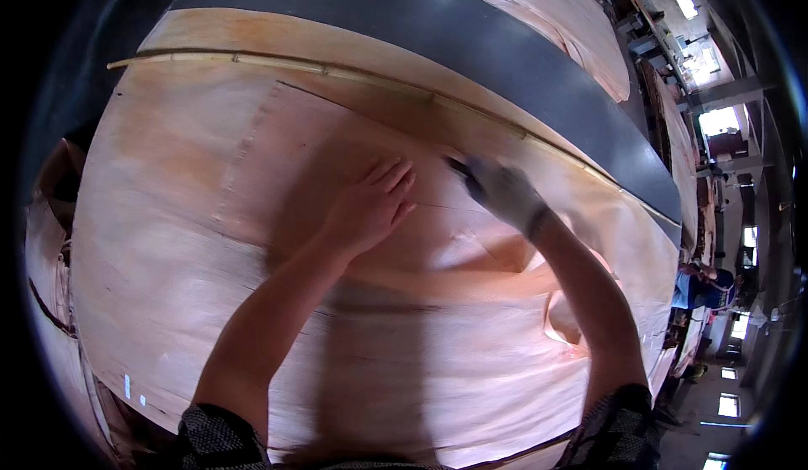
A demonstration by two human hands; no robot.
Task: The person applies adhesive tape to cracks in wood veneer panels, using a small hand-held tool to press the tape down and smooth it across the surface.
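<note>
Dark checked fabric sleeves (220,436) sit nearest the head camera, at the lower edge, with bare forearms reaching up from them across a broad, pale pink-and-tan, thin wood-like sheet (168,260). On top of it, near the middle of the view, lies a smaller, pinkish, straight-edged thin sheet (295,146) with a rough left edge. The left hand (370,205) rests palm down on this smaller sheet, fingers extended and lying close together, pinching nothing. To its right, the right hand (505,196), in a greyish glove, is closed around a slim black handheld tool (461,169), whose tip points up and left, near the smaller sheet's upper edge; motion blurs the fingers, and whether the tip touches cannot be told. Just below the right hand, sheet material rises in a loose fold (505,255). Beyond the hands, a long, thin, yellowish jointed cane (324,69) runs across, and past it curves a wide, smooth dark-grey strip (505,32). Far right, a person in blue (703,289) is visible.
</note>
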